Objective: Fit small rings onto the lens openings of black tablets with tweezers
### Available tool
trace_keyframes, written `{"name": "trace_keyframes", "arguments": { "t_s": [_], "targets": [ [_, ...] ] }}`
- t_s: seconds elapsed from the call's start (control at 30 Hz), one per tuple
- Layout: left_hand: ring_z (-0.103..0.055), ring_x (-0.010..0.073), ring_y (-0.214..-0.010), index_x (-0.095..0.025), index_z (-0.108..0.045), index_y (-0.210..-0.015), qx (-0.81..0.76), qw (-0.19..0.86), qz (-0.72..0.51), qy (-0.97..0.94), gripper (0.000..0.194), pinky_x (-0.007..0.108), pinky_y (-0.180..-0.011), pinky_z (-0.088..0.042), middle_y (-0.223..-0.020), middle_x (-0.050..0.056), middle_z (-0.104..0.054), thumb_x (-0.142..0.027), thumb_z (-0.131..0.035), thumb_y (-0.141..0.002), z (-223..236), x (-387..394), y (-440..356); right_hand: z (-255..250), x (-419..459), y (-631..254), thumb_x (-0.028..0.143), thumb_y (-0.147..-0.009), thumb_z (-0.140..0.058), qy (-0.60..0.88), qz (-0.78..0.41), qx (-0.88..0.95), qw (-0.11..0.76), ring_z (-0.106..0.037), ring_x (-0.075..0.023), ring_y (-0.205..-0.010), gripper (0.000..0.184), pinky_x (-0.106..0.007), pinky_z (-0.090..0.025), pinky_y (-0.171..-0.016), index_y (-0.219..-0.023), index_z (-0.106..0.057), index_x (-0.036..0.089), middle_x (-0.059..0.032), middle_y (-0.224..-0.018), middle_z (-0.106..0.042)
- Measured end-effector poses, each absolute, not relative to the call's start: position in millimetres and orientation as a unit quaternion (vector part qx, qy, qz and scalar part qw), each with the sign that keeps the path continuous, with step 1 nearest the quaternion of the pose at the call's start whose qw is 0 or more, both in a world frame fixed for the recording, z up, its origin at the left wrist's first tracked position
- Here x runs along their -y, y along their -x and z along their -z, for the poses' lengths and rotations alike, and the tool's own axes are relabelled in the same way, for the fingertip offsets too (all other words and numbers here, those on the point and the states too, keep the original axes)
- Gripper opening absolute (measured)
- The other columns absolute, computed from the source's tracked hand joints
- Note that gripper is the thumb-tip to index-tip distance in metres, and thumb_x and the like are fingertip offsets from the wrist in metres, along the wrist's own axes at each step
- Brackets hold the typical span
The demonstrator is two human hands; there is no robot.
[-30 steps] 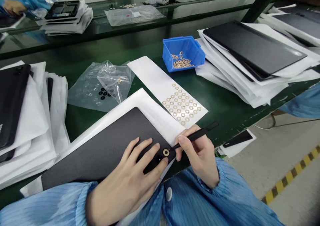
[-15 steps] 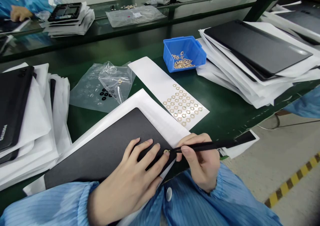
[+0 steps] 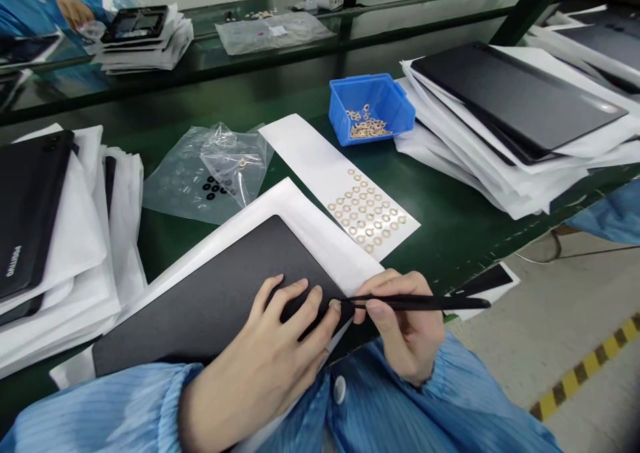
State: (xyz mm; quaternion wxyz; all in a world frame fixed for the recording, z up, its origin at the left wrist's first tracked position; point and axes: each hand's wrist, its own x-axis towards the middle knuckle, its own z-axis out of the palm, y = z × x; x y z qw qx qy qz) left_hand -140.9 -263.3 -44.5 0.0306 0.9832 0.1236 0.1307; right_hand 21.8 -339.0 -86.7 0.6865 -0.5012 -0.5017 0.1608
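Note:
A dark grey tablet back cover [image 3: 220,293] lies on a white sheet [image 3: 310,223] in front of me. My left hand [image 3: 270,353] rests flat on its near corner, fingers stretched out, the fingertips beside a small gold ring [image 3: 334,303]. My right hand [image 3: 400,319] pinches black tweezers [image 3: 420,302], held almost level, with the tips at that ring. Just beyond, a white strip [image 3: 310,156] carries several rows of gold rings [image 3: 367,219].
A blue bin [image 3: 373,106] of loose gold rings stands behind the strip. Clear bags [image 3: 210,173] with black rings lie to the left. Stacks of covers in white sheets sit at left [image 3: 45,239] and right [image 3: 515,113]. Another person's hand [image 3: 73,9] works far left.
The tweezers have swung down from a raised slant to nearly level. The gold ring is now mostly hidden by my left fingertips. My left hand has hardly moved.

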Motion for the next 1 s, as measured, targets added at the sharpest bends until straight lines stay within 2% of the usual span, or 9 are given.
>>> {"name": "trace_keyframes", "arguments": {
  "t_s": [0.3,0.67,1.0],
  "targets": [
    [-0.052,0.0256,-0.096,-0.006,-0.056,-0.106,-0.113,0.067,-0.152,-0.980,0.032,0.045,-0.090,-0.039,-0.108,0.014,-0.062,-0.026,-0.032,-0.098,43.0,259.2,141.3,88.8,341.0,-18.6,0.022,-0.090,-0.055,0.494,-0.136,0.520,0.684,-0.059,-0.0135,-0.055,0.004,-0.024,-0.047,-0.045,-0.087,-0.053,0.020,-0.0017,-0.069,-0.058],
    [-0.051,0.0265,-0.099,-0.007,-0.054,-0.110,-0.114,0.078,-0.156,-0.978,0.030,0.049,-0.092,-0.039,-0.108,0.013,-0.062,-0.024,-0.034,-0.096,46.1,259.9,142.1,83.7,340.1,-23.2,0.010,-0.087,-0.050,0.530,-0.159,0.511,0.658,-0.057,-0.0133,-0.055,0.009,-0.027,-0.048,-0.050,-0.086,-0.052,0.020,-0.0005,-0.069,-0.055],
    [-0.052,0.0257,-0.097,-0.009,-0.055,-0.109,-0.123,0.084,-0.153,-0.977,0.031,0.048,-0.093,-0.039,-0.108,0.012,-0.062,-0.026,-0.033,-0.097,46.4,260.4,142.3,83.8,340.7,-25.5,0.006,-0.085,-0.051,0.536,-0.166,0.530,0.636,-0.056,-0.0113,-0.052,0.013,-0.024,-0.046,-0.047,-0.085,-0.051,0.019,0.0009,-0.067,-0.053]
  ]
}}
